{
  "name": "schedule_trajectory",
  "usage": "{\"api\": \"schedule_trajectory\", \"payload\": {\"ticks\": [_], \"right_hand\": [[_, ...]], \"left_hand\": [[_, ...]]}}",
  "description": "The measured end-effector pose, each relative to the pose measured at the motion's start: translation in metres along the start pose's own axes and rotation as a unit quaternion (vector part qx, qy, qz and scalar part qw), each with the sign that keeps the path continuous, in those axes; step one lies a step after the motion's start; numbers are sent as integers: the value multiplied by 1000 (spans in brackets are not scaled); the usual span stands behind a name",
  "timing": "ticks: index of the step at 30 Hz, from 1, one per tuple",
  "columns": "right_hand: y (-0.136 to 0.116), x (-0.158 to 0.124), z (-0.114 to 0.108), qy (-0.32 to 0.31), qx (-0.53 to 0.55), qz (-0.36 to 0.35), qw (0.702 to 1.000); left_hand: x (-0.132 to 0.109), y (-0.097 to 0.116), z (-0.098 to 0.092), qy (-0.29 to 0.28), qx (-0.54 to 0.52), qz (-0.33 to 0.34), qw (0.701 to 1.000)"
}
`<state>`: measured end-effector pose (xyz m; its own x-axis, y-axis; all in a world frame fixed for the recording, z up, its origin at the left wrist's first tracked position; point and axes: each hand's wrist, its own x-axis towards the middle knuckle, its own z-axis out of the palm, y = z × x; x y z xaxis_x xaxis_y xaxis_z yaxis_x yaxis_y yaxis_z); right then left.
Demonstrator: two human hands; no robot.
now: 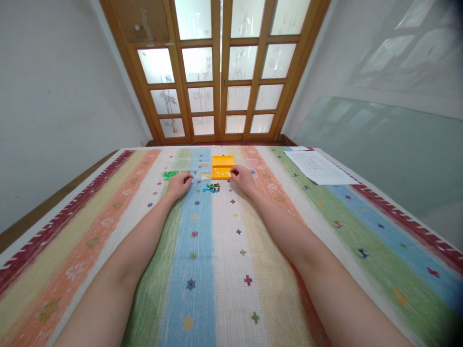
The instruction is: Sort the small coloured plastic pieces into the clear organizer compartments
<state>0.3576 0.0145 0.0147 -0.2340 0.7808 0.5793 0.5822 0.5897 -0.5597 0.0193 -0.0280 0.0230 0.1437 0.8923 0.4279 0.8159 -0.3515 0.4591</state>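
Note:
My left hand is closed in a pinch at the front edge of a clear plastic box. Anything between its fingertips is too small to name. Green pieces lie in the box beside that hand, and a few yellow pieces sit farther right in it. An open orange box stands to the right, with small white pieces in its near half. At its right edge, my right hand is pinched closed, its fingertips' contents hidden. Between the hands lies a pile of blue, green and dark small pieces.
A small blue piece shows just past my right hand, near another clear plastic part. Printed paper sheets lie at the back right of the striped tablecloth. Behind the table stand wooden glazed doors.

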Motion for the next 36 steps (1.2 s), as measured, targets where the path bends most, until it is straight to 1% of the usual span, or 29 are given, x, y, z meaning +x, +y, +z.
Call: {"api": "schedule_trajectory", "payload": {"ticks": [3, 6, 10, 12, 15, 18, 20, 24, 28, 31, 34, 36], "right_hand": [[16, 3, -11, 63, -21, 62, 996], [27, 4, -18, 113, -19, 122, 986], [40, 3, -21, 152, -21, 207, 966], [43, 3, -22, 161, -25, 228, 960], [43, 5, -23, 169, -23, 225, 959], [35, 5, -22, 154, -24, 202, 967], [28, 4, -20, 125, -27, 171, 977], [10, 2, -9, 43, -15, 99, 994], [-18, -1, 9, -45, 1, 28, 999], [-45, -8, 21, -105, -39, -67, 991], [-67, -19, 31, -168, -84, -138, 973], [-76, -25, 36, -205, -101, -181, 957]], "left_hand": [[0, 0, 0, -2, 1, -6, 1000], [1, -2, 0, -1, 1, -7, 1000], [0, -4, 3, -5, -1, -1, 1000], [1, -4, 3, -7, 0, 7, 1000], [1, -3, 3, -8, 4, 10, 1000], [1, -1, 3, -16, 7, 15, 1000], [1, -1, 3, -22, 9, 23, 999], [0, -2, 5, -21, 3, 32, 999], [0, -1, 6, -23, 1, 34, 999], [0, 1, 5, -30, 7, 32, 999], [0, 2, 5, -34, 11, 34, 999], [-1, 1, 5, -35, 11, 35, 999]]}}
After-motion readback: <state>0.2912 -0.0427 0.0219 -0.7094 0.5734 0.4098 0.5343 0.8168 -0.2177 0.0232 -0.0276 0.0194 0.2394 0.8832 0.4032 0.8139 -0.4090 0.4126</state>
